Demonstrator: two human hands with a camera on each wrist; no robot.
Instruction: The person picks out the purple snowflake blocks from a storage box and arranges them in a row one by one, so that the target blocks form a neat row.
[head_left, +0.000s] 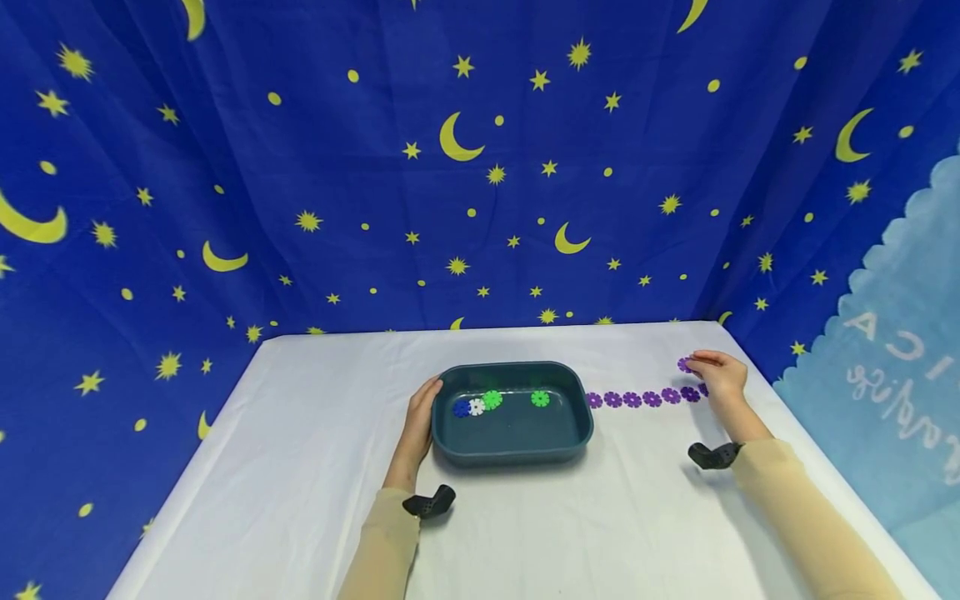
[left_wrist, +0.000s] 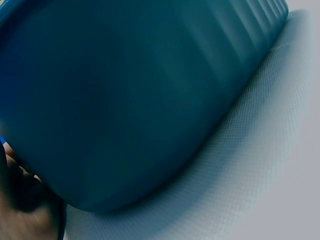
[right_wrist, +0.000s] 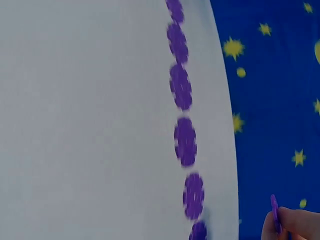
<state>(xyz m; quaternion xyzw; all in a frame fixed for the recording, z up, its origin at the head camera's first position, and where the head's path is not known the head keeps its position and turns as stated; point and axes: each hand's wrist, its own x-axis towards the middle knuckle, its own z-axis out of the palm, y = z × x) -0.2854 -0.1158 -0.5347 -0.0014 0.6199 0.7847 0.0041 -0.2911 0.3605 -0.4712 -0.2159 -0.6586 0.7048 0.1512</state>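
My left hand (head_left: 415, 429) is at the left end of a dark teal tray (head_left: 510, 457), its fingers holding the rim near the far left corner. The tray's outer wall (left_wrist: 125, 110) fills most of the left wrist view. Inside the tray lie a blue, a white and two green snowflake discs (head_left: 540, 399). At the right, my right hand (head_left: 723, 383) pinches a purple snowflake disc (right_wrist: 274, 210) between thumb and finger, raised above the table. Below it runs a row of purple snowflake discs (head_left: 632, 400), its right end partly hidden behind the hand.
A white cloth covers the table (head_left: 585, 533). The purple row stretches right from the tray's right end. Blue star-and-moon curtains (head_left: 360, 183) stand behind and at the sides, with a light blue cloth (head_left: 900, 333) hanging at the right.
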